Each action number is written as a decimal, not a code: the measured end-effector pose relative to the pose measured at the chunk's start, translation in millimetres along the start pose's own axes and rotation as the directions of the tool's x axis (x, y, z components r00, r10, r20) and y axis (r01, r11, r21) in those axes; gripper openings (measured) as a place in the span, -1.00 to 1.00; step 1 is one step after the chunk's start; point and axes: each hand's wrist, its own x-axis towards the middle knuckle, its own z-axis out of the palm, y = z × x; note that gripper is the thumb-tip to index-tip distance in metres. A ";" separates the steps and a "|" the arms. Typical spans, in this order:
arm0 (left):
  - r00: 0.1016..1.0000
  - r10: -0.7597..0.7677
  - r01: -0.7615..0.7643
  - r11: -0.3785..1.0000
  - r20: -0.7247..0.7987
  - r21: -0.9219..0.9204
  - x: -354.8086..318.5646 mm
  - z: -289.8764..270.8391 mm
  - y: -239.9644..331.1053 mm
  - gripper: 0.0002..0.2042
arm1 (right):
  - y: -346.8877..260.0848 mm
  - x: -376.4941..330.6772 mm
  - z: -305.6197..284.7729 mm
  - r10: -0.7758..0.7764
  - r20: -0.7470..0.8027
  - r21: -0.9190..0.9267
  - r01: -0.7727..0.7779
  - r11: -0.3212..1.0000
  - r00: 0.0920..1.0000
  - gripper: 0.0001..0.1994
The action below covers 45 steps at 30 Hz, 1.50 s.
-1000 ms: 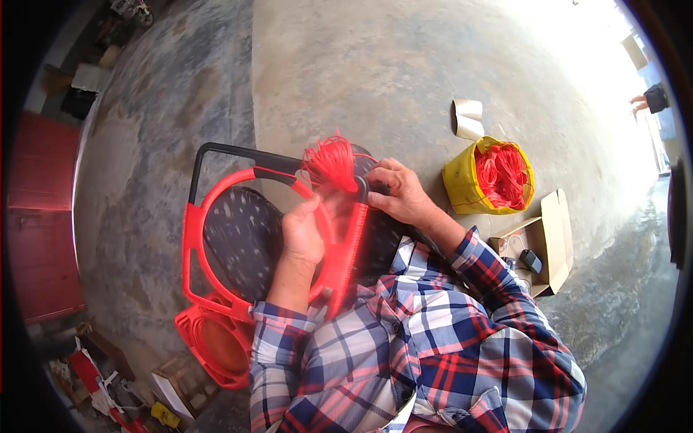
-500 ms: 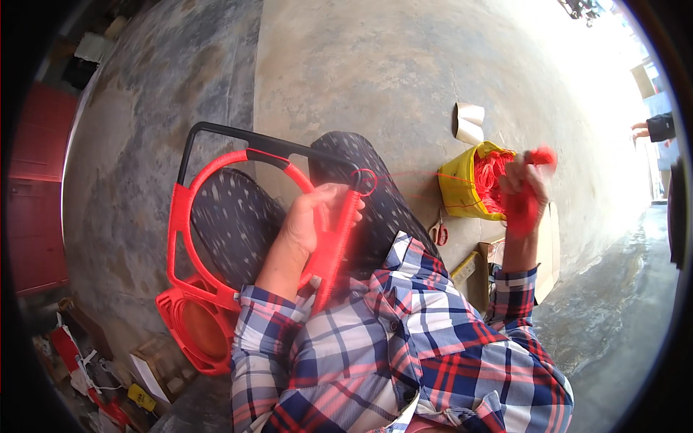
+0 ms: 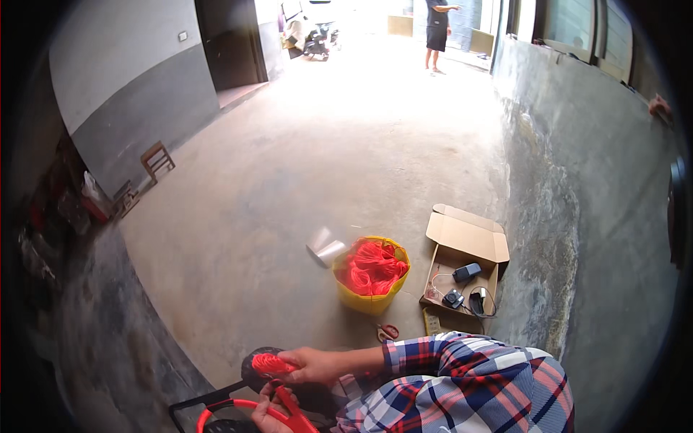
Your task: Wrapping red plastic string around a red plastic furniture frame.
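Note:
In my right hand [image 3: 312, 365] is a bundle of red cord [image 3: 268, 364], held above my left hand and close to my knee. My left hand [image 3: 268, 414] grips the red bar of a red-and-black plastic frame [image 3: 229, 405] on my lap, cut off by the lower edge of the view. A yellow bucket [image 3: 369, 303] stands on the floor in front of me, full of loops of red cord [image 3: 372, 268]. Between the bucket and my right sleeve lies a pair of scissors [image 3: 388, 332] with red-brown handles.
Right of the bucket is an opened cardboard box [image 3: 468, 238] with a black adapter [image 3: 466, 272] and cables. A shiny silver piece [image 3: 326, 247] lies left of the bucket. A small wooden stool [image 3: 157, 160] is by the left wall. Another person [image 3: 437, 32] stands far off in bright light.
My view has swung up and toward the right, bringing in the doorway and far person. My right hand with the red cord has moved from beside the bucket to beside my left hand.

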 end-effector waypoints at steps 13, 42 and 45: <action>0.997 -0.043 0.040 0.997 0.057 0.064 12.4 -14.7 17.3 -0.59 | -27.0 -23.4 -75.0 0.094 -0.353 0.118 -0.056 0.991 0.931 -0.72; 0.993 0.106 -0.108 0.993 0.049 0.041 -14.0 53.1 8.7 -0.52 | -3.5 20.9 -14.9 0.115 0.162 -0.400 -0.041 0.916 0.980 -0.43; 0.992 0.109 -0.108 0.994 -0.055 0.025 -7.4 44.6 4.6 -0.59 | -1.8 33.2 -14.9 0.050 0.098 -0.341 -0.014 0.940 0.994 -0.43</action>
